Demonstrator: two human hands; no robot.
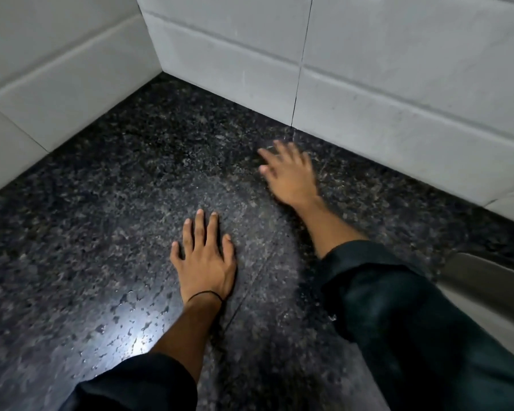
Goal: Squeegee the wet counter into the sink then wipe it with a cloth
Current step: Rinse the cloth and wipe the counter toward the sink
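Note:
The counter (107, 221) is dark speckled granite with a wet sheen and scattered water drops near the front. My left hand (204, 259) lies flat on it, palm down, fingers spread, a thin black band at the wrist. Farther back, close to the tiled wall, my right hand (290, 170) is open and motion-blurred just over the surface, holding nothing. A strip of the steel sink (487, 280) shows at the right edge, beyond my right sleeve. No squeegee or cloth is in view.
White tiled walls (398, 84) meet in a corner at the back and close the counter on the left and rear. A bright light reflection (140, 336) glares off the wet granite beside my left forearm.

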